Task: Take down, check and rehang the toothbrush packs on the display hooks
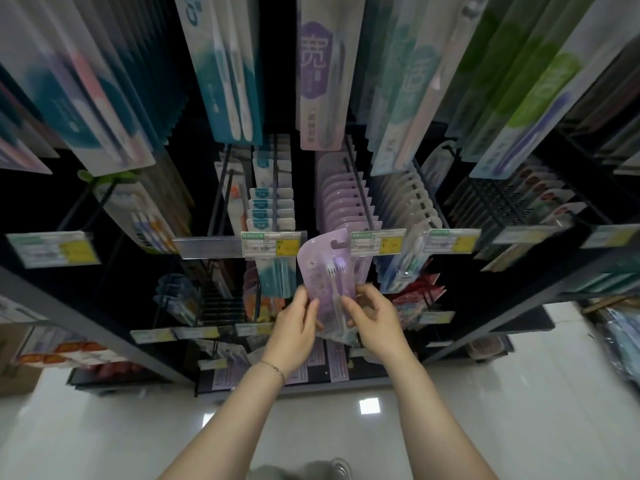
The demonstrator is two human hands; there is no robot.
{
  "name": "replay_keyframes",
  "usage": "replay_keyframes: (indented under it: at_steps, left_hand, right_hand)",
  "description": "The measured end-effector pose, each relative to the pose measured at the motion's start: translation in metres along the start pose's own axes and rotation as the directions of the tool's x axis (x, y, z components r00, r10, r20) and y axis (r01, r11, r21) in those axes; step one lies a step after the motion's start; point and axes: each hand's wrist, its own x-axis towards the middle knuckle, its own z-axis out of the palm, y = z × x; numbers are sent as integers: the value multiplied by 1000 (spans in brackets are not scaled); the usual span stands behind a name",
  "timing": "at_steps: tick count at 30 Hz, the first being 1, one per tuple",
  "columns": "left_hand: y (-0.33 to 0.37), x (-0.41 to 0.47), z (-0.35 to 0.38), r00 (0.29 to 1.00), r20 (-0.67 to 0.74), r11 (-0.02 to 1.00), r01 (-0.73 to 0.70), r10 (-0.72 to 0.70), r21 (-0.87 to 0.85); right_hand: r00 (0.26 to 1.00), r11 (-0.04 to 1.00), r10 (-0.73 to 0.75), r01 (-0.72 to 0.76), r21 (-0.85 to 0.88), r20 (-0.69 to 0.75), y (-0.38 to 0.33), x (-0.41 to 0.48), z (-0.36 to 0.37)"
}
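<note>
Lilac toothbrush pack is off the display and held in both my hands, the left hand pinching its left edge and the right hand its right, both on the lower half. Its long axis runs up and away from me, and the hang hole at its far end lies just below and left of the hook carrying the matching lilac row. My right hand looks slightly nearer that hook. The price label hides the hook's tip, my fingers cover the pack's near end, and its print is too blurred to read.
</note>
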Motion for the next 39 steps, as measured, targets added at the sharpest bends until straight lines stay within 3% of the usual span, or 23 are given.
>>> replay_keyframes:
  at_steps: [5, 17, 24, 32, 39]
  left_hand:
    - [-3, 0, 8, 999, 43, 1000, 3, -4, 24]
    - [9, 21, 11, 997, 28, 997, -70, 71, -30]
    - [9, 29, 15, 998, 35, 998, -46, 47, -48]
    - [5, 32, 24, 995, 92, 999, 18, -22, 43]
    - [18, 45, 27, 991, 132, 980, -38, 12, 196]
  right_hand:
    - [999, 999, 42, -42, -11, -6, 10, -1, -5]
    - [988, 999, -26, 22, -29, -152, 10, 9, -15]
    - [987, 996, -60, 50, -72, -149, 8, 10, -19]
    - [991, 989, -36, 17, -144, -132, 29, 7, -20]
    - [990, 991, -7, -12, -133, -141, 25, 11, -26]
